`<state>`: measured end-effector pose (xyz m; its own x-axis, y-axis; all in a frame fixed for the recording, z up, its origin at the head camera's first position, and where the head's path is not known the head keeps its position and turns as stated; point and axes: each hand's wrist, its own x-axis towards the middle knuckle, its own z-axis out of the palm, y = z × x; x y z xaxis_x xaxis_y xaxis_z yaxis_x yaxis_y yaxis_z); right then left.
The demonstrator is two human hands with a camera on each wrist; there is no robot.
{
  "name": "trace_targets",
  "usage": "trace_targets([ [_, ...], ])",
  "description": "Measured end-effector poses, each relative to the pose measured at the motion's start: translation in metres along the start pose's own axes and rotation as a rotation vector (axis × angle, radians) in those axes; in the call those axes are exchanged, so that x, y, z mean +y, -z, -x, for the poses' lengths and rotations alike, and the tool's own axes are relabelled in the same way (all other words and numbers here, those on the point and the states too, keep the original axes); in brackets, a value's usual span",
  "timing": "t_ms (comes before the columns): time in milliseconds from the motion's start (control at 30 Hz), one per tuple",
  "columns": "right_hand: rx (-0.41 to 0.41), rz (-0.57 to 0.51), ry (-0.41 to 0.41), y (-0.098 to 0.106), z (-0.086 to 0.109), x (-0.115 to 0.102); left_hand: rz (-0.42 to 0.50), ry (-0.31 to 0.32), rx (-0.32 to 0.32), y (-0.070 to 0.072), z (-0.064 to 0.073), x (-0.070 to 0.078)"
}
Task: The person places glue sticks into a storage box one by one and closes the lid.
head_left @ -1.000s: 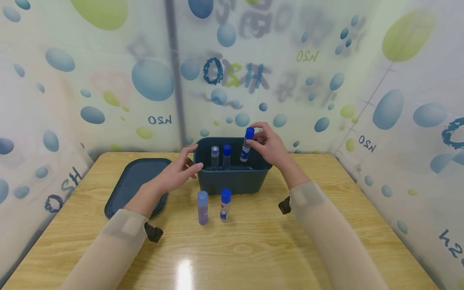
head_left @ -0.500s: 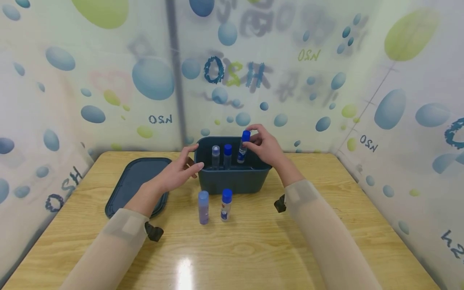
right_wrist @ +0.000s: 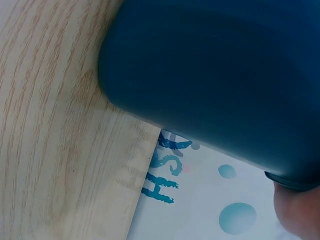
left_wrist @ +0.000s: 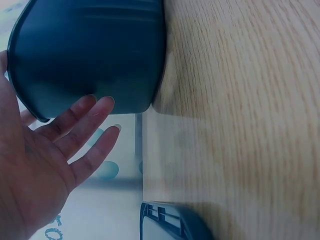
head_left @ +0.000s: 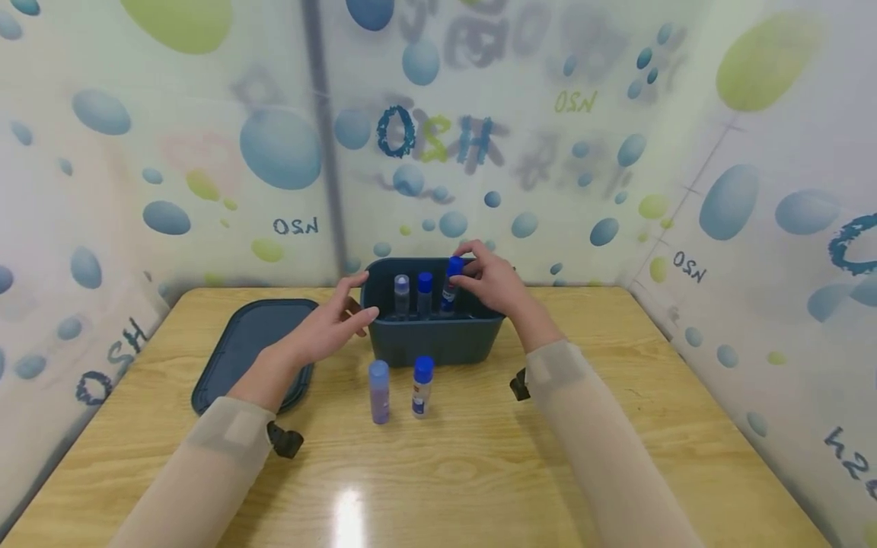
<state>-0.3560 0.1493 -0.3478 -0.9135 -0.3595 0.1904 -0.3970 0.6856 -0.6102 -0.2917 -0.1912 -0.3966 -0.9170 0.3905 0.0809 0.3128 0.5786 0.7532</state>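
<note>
In the head view a dark blue plastic box [head_left: 435, 344] stands at the back of the table. My right hand [head_left: 495, 285] pinches a blue-capped glue stick [head_left: 448, 295] by its upper part, lowered inside the box's right half. To its left two more stand upright in the box: a clear-capped glue stick [head_left: 402, 298] and a blue-capped one. My left hand [head_left: 330, 329] touches the box's left end, thumb and index at the rim; in the left wrist view its other fingers [left_wrist: 95, 155] extend loosely by the wall. The right wrist view shows mostly the box wall [right_wrist: 215, 75].
Two glue sticks stand upright in front of the box: a pale purple glue stick [head_left: 379, 392] and a white glue stick [head_left: 422, 387] with a blue cap. A dark lid [head_left: 240, 350] lies left, partly under my left forearm. A patterned wall [head_left: 438, 137] rises behind the table.
My right hand has moved left and down, bringing its glue stick deeper into the box and closer to the two standing there. My left hand stays at the box's left end.
</note>
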Motion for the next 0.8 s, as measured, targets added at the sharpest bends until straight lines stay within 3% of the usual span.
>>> trace_targets([
  [800,-0.131,0.209,-0.065,-0.0008,-0.0043,-0.0071,-0.004,-0.017,0.003,-0.0001,-0.0001,-0.0035],
])
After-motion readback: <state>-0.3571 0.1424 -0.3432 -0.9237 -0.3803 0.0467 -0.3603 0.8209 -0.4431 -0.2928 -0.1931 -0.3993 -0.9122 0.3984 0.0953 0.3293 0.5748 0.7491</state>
